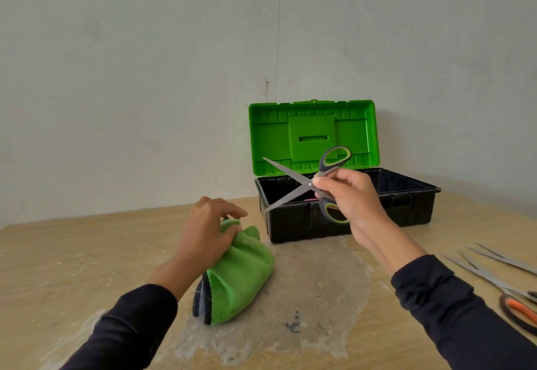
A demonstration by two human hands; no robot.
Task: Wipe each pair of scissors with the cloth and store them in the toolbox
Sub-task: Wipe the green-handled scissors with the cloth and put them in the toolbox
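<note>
Here, the right hand (347, 195) is up in the air at about 2 o'clock from the middle of the view, just in front of the toolbox (345, 207). Its grip is tight on the gray and green scissors (312, 185), with the fingers and thumb pinching near the spot where the two blades cross. The blades are spread wide apart and point toward 9 o'clock, over the left end of the box. One handle loop sticks up at 12 o'clock from the hand and the other hangs down at 6 o'clock. The toolbox sits on the table (87, 253) against the wall, with its black bottom open and its green lid (312, 134) standing up behind. Something small and pink shows inside the box, but it is too hidden to tell what it is. The left hand (207, 233) is at about 8 o'clock from the box. Its grip holds the top end of the green cloth (238, 276), which lies rolled up on the table. More scissors (514, 291) lie flat on the table at about 4 o'clock, at the right edge of the view, and one pair has an orange and black handle.
</note>
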